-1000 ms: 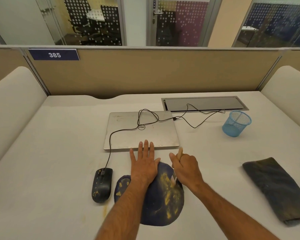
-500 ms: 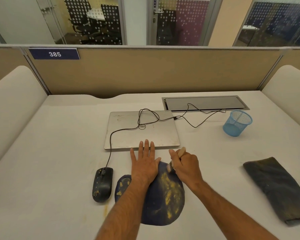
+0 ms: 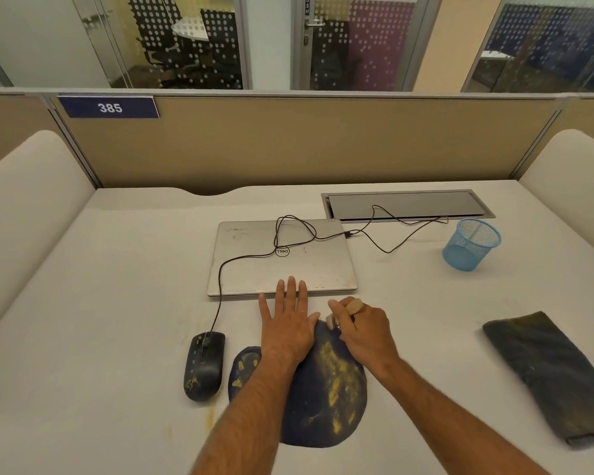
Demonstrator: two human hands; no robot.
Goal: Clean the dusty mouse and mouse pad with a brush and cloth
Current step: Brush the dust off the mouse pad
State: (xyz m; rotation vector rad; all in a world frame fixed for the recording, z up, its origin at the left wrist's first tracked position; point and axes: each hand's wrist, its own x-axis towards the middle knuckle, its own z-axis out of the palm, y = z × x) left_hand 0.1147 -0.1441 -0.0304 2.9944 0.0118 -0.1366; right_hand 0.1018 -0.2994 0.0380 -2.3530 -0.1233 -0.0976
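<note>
A round dark blue mouse pad lies at the front of the desk, streaked with yellow dust. My left hand presses flat on its upper left part, fingers spread toward the laptop. My right hand grips a small brush with a tan wooden handle; its bristle end sits at the pad's top edge, mostly hidden by my fingers. A black wired mouse with yellow specks rests just left of the pad. A dark folded cloth lies at the right.
A shut silver laptop sits behind the pad, with the mouse cable looped over its lid. A blue mesh cup stands at the back right beside a cable hatch. Beige partitions wall the desk on three sides.
My right hand with the brush has moved up from the pad's upper right area to its top edge. The left hand has stayed flat on the pad.
</note>
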